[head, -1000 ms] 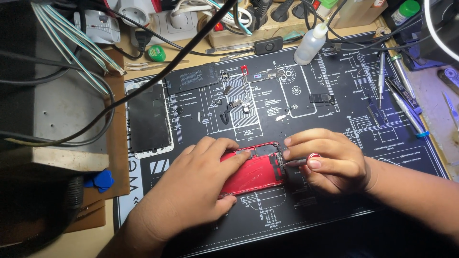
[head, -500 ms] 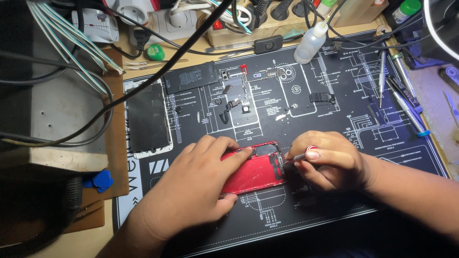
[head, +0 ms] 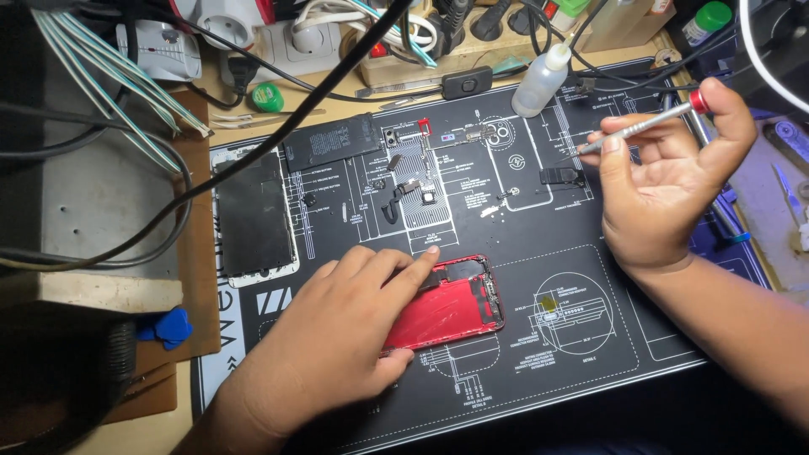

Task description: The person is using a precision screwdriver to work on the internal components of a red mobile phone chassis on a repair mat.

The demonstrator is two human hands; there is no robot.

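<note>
Red opened phone housing [head: 451, 307], lying flat near the front edge of the black printed repair mat [head: 590, 337], is pressed down by the left hand [head: 337, 345], fingers spread flat over it. Slim silver screwdriver with red cap [head: 649, 125] is pinched in the right hand [head: 666, 190], raised toward the mat's far right corner. Black detached screen panel [head: 253, 215] is laid at the mat's left edge.

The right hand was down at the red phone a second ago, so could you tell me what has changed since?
The right hand lifted away up and right, carrying the screwdriver. The left hand stayed pressed on the red phone housing.
</note>
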